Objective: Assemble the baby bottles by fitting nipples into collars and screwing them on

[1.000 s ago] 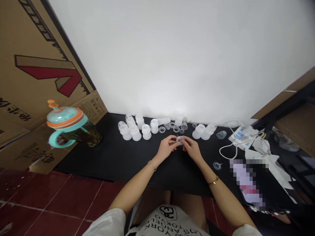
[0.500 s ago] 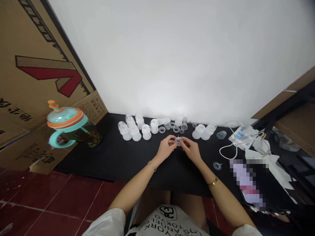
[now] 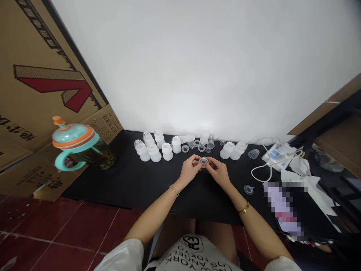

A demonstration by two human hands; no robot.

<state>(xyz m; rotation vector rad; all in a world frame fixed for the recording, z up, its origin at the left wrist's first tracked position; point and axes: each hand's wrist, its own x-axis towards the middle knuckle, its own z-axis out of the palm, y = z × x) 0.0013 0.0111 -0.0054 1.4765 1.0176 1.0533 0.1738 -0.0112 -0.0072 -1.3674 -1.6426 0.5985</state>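
Note:
Between both hands, above the black table [image 3: 135,180], is a small clear round piece [image 3: 203,161] with a thin tip pointing up. My left hand [image 3: 190,169] pinches its left edge, and the fingers of my right hand [image 3: 217,169] grip its right edge. Behind the hands lie several loose clear rings [image 3: 201,148] and a clear nipple-shaped part [image 3: 210,144]. White open-necked bottles [image 3: 167,152] stand left of them, beside capped ones [image 3: 154,153]. Another open bottle [image 3: 227,150] stands to the right. A similar clear piece [image 3: 249,189] rests right of my right hand.
On the left stands a large jug [image 3: 81,145] with a teal and orange lid, in front of a cardboard box [image 3: 34,98]. To the right are a clear cap [image 3: 253,153], a white power strip [image 3: 278,155] with cables, papers [image 3: 316,188] and a partly blurred purple item [image 3: 282,210].
The view has shifted very slightly. Both hands keep their hold on the clear piece, with little visible movement of the fingers.

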